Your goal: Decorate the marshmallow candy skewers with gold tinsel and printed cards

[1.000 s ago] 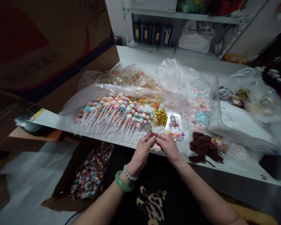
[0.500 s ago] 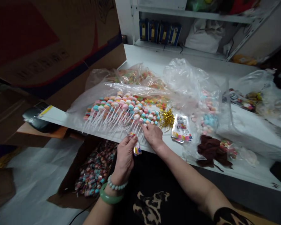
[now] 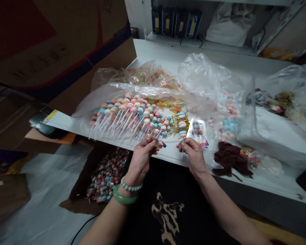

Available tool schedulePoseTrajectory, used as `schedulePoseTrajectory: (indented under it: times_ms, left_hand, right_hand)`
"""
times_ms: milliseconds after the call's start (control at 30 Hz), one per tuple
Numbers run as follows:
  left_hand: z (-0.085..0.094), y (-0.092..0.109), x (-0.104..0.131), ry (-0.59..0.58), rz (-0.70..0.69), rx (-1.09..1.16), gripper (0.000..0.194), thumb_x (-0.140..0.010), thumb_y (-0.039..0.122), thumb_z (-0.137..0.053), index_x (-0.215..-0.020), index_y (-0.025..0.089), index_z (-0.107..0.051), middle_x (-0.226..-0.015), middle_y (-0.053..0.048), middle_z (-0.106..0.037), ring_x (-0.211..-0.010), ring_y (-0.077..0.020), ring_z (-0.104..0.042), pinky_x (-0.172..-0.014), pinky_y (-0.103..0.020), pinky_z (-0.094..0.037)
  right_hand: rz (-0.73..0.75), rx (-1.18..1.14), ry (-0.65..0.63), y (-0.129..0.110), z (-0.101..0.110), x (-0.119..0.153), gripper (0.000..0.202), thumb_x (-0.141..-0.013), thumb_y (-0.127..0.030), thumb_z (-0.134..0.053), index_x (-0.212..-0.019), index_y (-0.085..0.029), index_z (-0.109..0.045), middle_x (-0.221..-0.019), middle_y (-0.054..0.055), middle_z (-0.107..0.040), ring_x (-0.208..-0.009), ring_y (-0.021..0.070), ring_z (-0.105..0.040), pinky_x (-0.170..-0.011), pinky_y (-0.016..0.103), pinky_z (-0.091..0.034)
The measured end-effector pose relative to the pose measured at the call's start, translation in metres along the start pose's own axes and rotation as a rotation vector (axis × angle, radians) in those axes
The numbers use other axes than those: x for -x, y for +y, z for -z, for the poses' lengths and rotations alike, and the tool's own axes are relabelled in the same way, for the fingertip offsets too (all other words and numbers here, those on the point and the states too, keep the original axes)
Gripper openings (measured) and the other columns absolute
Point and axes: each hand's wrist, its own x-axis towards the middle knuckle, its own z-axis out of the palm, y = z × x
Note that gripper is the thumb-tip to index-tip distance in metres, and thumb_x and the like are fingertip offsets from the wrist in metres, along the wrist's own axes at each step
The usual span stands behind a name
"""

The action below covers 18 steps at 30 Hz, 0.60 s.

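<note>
In my right hand, closed in a pinch, is the white stick of a candy skewer with striped pastel pieces, held upright in front of gold tinsel. My left hand is closed on a small printed plastic bag, mostly clear with a coloured end. Just beyond the left hand lies a large pile of similar candy skewers, their white sticks pointing toward me. A stack of flat printed bags rests to the right of the tinsel.
A large cardboard box stands at the left of the white table. Below the edge, an open carton holds many wrapped candies. Clear plastic bags of sweets and a dark brown cloth lie around the right side.
My right hand has drawn one candy skewer from the pile and moved right with it, raising it upright. My left hand has lifted the bag slightly and turned it.
</note>
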Motion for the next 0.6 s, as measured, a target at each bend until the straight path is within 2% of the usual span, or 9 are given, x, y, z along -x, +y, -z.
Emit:
schedulePoseTrajectory:
  times_ms: [67, 100, 200, 300, 367, 467, 600]
  left_hand:
    - [-0.012, -0.009, 0.000, 0.032, -0.075, -0.007, 0.030, -0.050, 0.029, -0.086, -0.061, 0.012, -0.065, -0.055, 0.002, -0.059, -0.046, -0.0048, -0.047, -0.044, -0.018, -0.031]
    - [-0.019, -0.013, 0.001, 0.037, -0.104, -0.016, 0.031, -0.049, 0.029, -0.087, -0.057, 0.012, -0.063, -0.050, 0.004, -0.054, -0.044, -0.0033, -0.042, -0.043, -0.018, -0.027]
    - [-0.034, -0.022, 0.006, -0.024, -0.116, -0.057, 0.034, -0.050, 0.031, -0.087, -0.053, 0.012, -0.060, -0.045, 0.006, -0.048, -0.042, -0.0026, -0.037, -0.042, -0.018, -0.025]
    - [-0.039, -0.024, 0.011, -0.119, -0.076, -0.109, 0.031, -0.061, 0.038, -0.083, -0.068, 0.012, -0.068, -0.056, 0.002, -0.058, -0.049, -0.0060, -0.049, -0.047, -0.019, -0.035]
    - [-0.037, -0.022, 0.010, -0.114, -0.070, -0.102, 0.031, -0.065, 0.038, -0.081, -0.077, 0.012, -0.071, -0.067, -0.001, -0.065, -0.055, -0.0077, -0.055, -0.052, -0.020, -0.043]
    - [-0.028, -0.015, 0.002, -0.019, -0.042, 0.061, 0.026, -0.065, 0.032, -0.082, -0.078, 0.014, -0.069, -0.074, -0.001, -0.069, -0.062, -0.0107, -0.062, -0.061, -0.024, -0.053]
    - [-0.018, 0.004, -0.008, -0.001, 0.100, 0.293, 0.016, -0.083, 0.021, -0.068, -0.098, 0.019, -0.068, -0.090, -0.003, -0.075, -0.077, -0.0164, -0.071, -0.068, -0.030, -0.058]
  right_hand:
    - [-0.008, -0.089, -0.024, -0.002, -0.004, 0.010, 0.016, -0.076, -0.032, -0.063, -0.068, -0.020, -0.055, -0.098, 0.003, -0.066, -0.089, 0.0173, -0.058, -0.076, 0.029, -0.045]
    - [-0.021, -0.128, -0.045, -0.002, -0.009, 0.014, 0.015, -0.075, -0.031, -0.064, -0.068, -0.020, -0.056, -0.100, 0.003, -0.066, -0.091, 0.0176, -0.058, -0.079, 0.029, -0.045]
    - [-0.107, -0.198, -0.064, 0.004, -0.022, 0.015, 0.018, -0.076, -0.031, -0.061, -0.064, -0.020, -0.054, -0.072, -0.001, -0.061, -0.072, 0.0145, -0.054, -0.071, 0.027, -0.043]
    - [-0.117, -0.185, -0.003, 0.008, -0.023, 0.008, 0.020, -0.077, -0.031, -0.059, -0.062, -0.021, -0.051, -0.058, -0.005, -0.051, -0.060, 0.0120, -0.049, -0.064, 0.025, -0.041]
    - [-0.100, -0.171, -0.016, 0.008, -0.016, 0.004, 0.019, -0.077, -0.031, -0.059, -0.063, -0.020, -0.052, -0.059, -0.004, -0.053, -0.061, 0.0118, -0.050, -0.064, 0.025, -0.041]
    - [-0.080, -0.119, -0.045, 0.003, 0.003, 0.006, 0.017, -0.078, -0.032, -0.059, -0.067, -0.020, -0.053, -0.064, -0.003, -0.055, -0.061, 0.0116, -0.051, -0.060, 0.024, -0.043]
    - [-0.069, -0.041, -0.072, 0.001, 0.033, 0.024, 0.015, -0.085, -0.033, -0.057, -0.076, -0.021, -0.057, -0.060, -0.005, -0.046, -0.052, 0.0096, -0.043, -0.046, 0.021, -0.035]
